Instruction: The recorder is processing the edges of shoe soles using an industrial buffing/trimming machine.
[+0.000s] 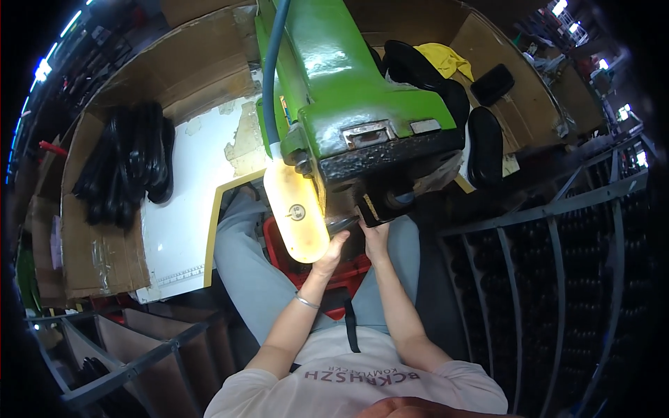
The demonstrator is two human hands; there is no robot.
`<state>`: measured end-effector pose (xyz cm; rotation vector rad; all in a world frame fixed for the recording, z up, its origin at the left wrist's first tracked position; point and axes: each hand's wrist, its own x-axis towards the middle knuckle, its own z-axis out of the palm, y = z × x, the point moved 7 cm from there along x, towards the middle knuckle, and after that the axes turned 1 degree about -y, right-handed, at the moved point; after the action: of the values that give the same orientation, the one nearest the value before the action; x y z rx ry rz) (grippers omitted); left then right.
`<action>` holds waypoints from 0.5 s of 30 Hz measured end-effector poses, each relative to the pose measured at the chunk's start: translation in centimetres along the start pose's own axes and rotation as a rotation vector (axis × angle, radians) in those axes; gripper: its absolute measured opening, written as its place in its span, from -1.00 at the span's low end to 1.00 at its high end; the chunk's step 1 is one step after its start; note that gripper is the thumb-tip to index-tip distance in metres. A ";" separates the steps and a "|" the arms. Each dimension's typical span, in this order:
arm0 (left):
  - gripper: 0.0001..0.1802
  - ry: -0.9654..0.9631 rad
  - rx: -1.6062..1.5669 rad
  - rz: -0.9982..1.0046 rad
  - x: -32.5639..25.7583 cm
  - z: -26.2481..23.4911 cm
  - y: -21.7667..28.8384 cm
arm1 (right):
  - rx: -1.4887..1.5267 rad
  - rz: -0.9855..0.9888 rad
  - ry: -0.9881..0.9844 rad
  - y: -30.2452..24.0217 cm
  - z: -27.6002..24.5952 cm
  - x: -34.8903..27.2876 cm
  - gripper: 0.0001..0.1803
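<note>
Under the head of a green machine [376, 104], my left hand [333, 252] grips the near edge of a dark, glossy shoe sole [343, 225], thumb on top. My right hand [377, 238] is just to its right, closed at the sole's other side. The machine's black lower block hides most of its fingers and the far part of the sole. A lit, yellowish oval lamp [298, 216] hangs close beside my left hand and covers part of the view there.
A cardboard box [108, 254] on the left holds a pile of black soles [132, 157]. Several black padded pieces [486, 146] and a yellow cloth [446, 59] lie in a box at right. Metal racks [557, 279] flank me; a blue-grey cable [273, 76] runs down the machine.
</note>
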<state>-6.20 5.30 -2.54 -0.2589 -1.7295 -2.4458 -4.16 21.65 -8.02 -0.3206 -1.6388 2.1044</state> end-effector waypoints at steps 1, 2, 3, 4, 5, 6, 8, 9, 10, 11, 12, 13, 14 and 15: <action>-0.59 0.033 -0.116 -0.038 -0.1 0.5 0.2 | 0.245 0.196 0.025 1.7 -0.1 -0.4 -0.42; -0.61 0.060 -0.177 -0.070 -0.2 0.9 0.4 | 0.434 0.392 -0.017 2.7 -0.5 -1.1 -0.41; -0.61 0.062 -0.177 -0.070 -0.2 1.0 0.3 | 0.433 0.394 -0.018 2.5 -1.3 -0.9 -0.41; -0.61 0.043 -0.212 -0.079 -0.2 1.2 0.3 | 0.448 0.406 -0.054 2.1 -1.7 -0.8 -0.43; -0.61 0.024 -0.246 -0.089 -0.1 1.5 0.2 | 0.462 0.417 -0.089 1.7 -2.0 -0.6 -0.45; -0.61 0.023 -0.246 -0.091 -0.1 1.7 0.1 | 0.402 0.381 -0.039 1.1 -3.0 -0.3 -0.47; -0.58 0.050 -0.291 -0.097 0.0 2.1 -0.2 | 0.253 0.231 0.080 -1.4 -4.4 0.5 -0.44; -0.58 0.053 -0.290 -0.095 0.0 1.9 -0.1 | 0.170 0.150 0.135 -2.5 -5.0 0.7 -0.44; -0.57 0.026 -0.263 -0.098 -0.1 2.1 -0.1 | 0.128 0.109 0.160 -3.3 -5.8 1.0 -0.43; -0.56 -0.001 -0.236 -0.101 -0.1 2.2 -0.1 | 0.085 0.069 0.185 -4.1 -6.4 1.2 -0.43; -0.56 0.000 -0.237 -0.100 -0.2 1.8 0.0 | 0.066 0.076 0.187 -4.5 -6.7 1.1 -0.41; -0.55 -0.027 -0.155 -0.105 -0.3 1.6 0.5 | 0.064 0.076 0.193 -4.4 -6.9 1.0 -0.41; -0.54 -0.053 -0.071 -0.109 -0.3 1.5 0.9 | 0.061 0.068 0.187 -4.2 -7.0 1.1 -0.40; -0.52 -0.024 -0.022 0.022 0.1 1.3 2.0 | 0.057 0.060 0.179 -4.1 -7.1 1.2 -0.39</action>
<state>-5.83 5.84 -0.27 -0.3091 -1.7003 -2.4579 -1.21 29.06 -5.91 -0.5295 -1.4800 2.0956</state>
